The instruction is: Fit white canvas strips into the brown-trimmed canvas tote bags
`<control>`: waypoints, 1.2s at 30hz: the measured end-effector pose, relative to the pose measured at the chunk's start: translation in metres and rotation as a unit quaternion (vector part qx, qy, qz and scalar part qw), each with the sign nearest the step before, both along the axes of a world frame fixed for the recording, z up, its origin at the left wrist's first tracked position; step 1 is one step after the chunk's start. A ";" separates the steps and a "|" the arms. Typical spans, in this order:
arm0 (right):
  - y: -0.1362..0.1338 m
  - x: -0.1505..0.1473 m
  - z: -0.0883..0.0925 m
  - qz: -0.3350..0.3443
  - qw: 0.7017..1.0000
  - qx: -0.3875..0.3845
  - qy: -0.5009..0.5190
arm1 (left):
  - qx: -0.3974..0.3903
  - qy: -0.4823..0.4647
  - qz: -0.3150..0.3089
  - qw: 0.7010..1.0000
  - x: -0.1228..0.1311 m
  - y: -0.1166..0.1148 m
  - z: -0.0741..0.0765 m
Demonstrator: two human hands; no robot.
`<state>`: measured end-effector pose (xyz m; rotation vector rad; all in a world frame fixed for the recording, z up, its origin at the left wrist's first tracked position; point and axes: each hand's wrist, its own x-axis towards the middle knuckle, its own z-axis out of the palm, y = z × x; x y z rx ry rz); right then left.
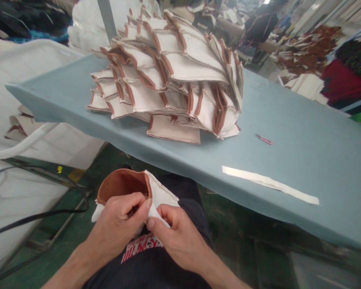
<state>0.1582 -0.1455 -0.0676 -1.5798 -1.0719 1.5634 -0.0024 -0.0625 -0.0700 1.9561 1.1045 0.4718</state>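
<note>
A fabric pouch (164,192), white outside with a brown lining, is held above my lap, its mouth open and facing up. My left hand (124,212) pinches the pouch's rim near the seam, thumb on the outside. Close beside it, my right hand (176,230) grips the white fabric just below the rim between thumb and curled fingers. The part of the pouch behind my hands is hidden.
A blue-green table (213,160) stands in front, bearing a large pile of similar pouches (195,68), small pink-handled snips (264,139) and a white strip (270,184). White bins (42,56) stand at left, with black cables nearby. A person (260,28) is beyond the table.
</note>
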 end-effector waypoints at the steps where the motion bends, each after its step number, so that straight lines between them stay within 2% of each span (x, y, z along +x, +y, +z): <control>1: -0.002 -0.002 -0.005 -0.011 0.999 -0.005 0.033 | 0.002 -0.007 0.009 1.000 0.001 0.000 -0.001; 4: -0.018 -0.011 -0.022 -0.019 0.993 -0.020 0.117 | -0.025 -0.046 0.047 0.997 -0.004 0.009 -0.004; 6: -0.034 -0.016 -0.034 -0.014 0.991 -0.045 0.121 | -0.053 -0.080 0.081 0.992 -0.011 0.018 -0.004; 9: -0.056 -0.018 -0.048 0.003 0.994 -0.093 0.051 | -0.087 -0.134 0.124 0.979 -0.025 0.032 0.001; 12: -0.061 -0.008 -0.059 0.079 0.991 -0.048 -0.094 | -0.086 -0.146 0.122 0.978 -0.032 0.042 0.013; 13: -0.060 -0.001 -0.062 0.099 0.981 -0.023 -0.163 | -0.070 -0.139 0.109 0.982 -0.033 0.044 0.018; 15: -0.057 0.018 -0.067 0.120 0.941 -0.004 -0.318 | -0.025 -0.131 0.067 0.989 -0.031 0.047 0.026; 17: -0.057 0.043 -0.069 0.129 0.884 -0.039 -0.448 | 0.016 -0.125 0.026 0.992 -0.028 0.047 0.032; 18: -0.058 0.055 -0.068 0.145 0.867 -0.064 -0.472 | 0.029 -0.119 0.009 0.992 -0.027 0.047 0.034; 19: -0.058 0.067 -0.064 0.153 0.864 -0.079 -0.472 | 0.041 -0.111 -0.006 0.993 -0.026 0.046 0.035; 21: -0.058 0.086 -0.051 0.125 0.882 -0.061 -0.451 | 0.060 -0.092 -0.036 0.993 -0.026 0.042 0.039; 24: -0.049 0.094 -0.023 0.041 0.913 0.035 -0.404 | 0.102 -0.078 -0.089 0.988 -0.024 0.036 0.044; 28: -0.021 0.075 0.013 -0.017 0.940 0.202 -0.274 | 0.184 -0.074 -0.147 0.969 -0.021 0.028 0.049; 30: -0.005 0.062 0.028 -0.015 0.922 0.326 -0.208 | 0.210 -0.076 -0.171 0.960 -0.022 0.023 0.051; 32: 0.012 0.051 0.040 0.005 0.887 0.436 -0.149 | 0.222 -0.077 -0.191 0.953 -0.023 0.018 0.053; 34: 0.029 0.043 0.048 0.054 0.856 0.497 -0.131 | 0.231 -0.080 -0.198 0.949 -0.025 0.013 0.055; 36: 0.045 0.039 0.052 0.107 0.828 0.527 -0.159 | 0.237 -0.086 -0.197 0.948 -0.026 0.009 0.056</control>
